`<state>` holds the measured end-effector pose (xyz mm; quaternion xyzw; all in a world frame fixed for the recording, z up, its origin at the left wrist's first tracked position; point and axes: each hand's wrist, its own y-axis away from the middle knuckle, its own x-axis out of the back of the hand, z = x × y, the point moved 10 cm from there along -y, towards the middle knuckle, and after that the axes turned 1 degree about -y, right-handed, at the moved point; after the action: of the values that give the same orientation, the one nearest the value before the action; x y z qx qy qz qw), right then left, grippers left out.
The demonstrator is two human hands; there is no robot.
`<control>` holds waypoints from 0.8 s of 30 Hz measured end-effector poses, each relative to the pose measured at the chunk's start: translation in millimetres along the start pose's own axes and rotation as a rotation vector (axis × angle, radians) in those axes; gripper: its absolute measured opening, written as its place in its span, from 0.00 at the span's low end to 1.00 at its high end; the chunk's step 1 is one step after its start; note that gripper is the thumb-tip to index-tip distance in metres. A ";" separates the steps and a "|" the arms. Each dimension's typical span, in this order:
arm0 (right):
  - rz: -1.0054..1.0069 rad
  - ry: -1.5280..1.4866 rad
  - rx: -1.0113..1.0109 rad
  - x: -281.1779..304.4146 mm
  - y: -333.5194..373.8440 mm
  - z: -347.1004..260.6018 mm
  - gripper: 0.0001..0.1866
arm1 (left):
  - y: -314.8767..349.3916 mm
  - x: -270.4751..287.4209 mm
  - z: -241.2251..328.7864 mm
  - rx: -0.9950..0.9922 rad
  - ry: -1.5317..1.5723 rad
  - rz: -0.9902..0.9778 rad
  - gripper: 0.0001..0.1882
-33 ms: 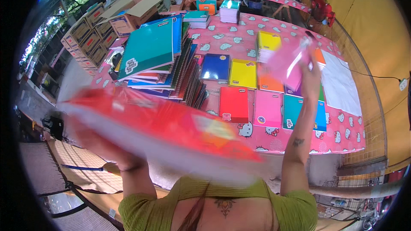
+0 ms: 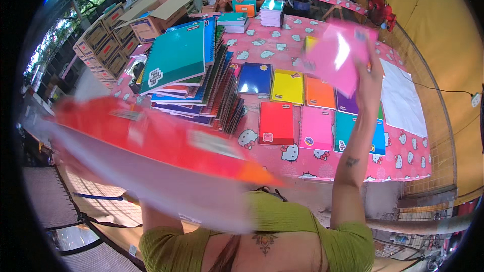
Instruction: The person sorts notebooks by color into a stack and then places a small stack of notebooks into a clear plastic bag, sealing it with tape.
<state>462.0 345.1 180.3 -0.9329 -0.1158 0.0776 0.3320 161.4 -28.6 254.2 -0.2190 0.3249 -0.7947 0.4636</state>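
I see the right hand (image 2: 372,73), fingers pinching a blurred pink notebook (image 2: 339,53) over the tabletop (image 2: 275,38), far right, partly hiding a yellow notebook (image 2: 309,44). Near left, a smeared red stack (image 2: 156,138) mostly covers the left hand (image 2: 83,167); its fingers I cannot tell.

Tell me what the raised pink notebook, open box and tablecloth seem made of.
Pink notebook: probably glossy coated card, from its bright white glare; blur hides finer texture.
Open box: apparently matte brown cardboard, by its stiff, folded-out flaps.
Tablecloth: smooth and printed, perhaps plastic or fabric.
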 end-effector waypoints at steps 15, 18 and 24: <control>-0.465 0.782 0.206 -208.8 3.0 241.6 0.31 | -203.1 -86.9 -120.2 -0.228 -0.564 -0.241 0.19; -0.829 1.237 0.120 -199.7 107.6 352.0 0.32 | -148.5 -34.3 -271.0 0.010 -0.525 -0.116 0.18; -0.824 0.980 0.242 -232.9 138.9 359.8 0.19 | 11.6 11.5 -529.8 0.669 -0.758 -0.523 0.16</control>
<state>181.2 394.6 -168.6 -0.6956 -0.2896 -0.4779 0.4515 -181.2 123.2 -120.8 -0.4033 -0.1986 -0.8085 0.3798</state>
